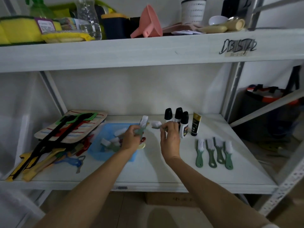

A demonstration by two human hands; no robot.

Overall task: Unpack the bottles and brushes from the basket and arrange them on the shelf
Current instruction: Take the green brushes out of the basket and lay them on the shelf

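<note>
Green-handled brushes are being lifted: the left hand is gripping one above the blue basket, the right hand is pinching another beside the black-capped bottles. Four brushes are lying in a row on the shelf.

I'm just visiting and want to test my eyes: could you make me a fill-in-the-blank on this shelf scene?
1. The brushes laid in a row on the shelf number ____.
2. The basket is coloured ____.
3. Each hand, left and right, holds a ____.
4. The black-capped bottles number ____.

Missing words: four; blue; brush; three.
</note>
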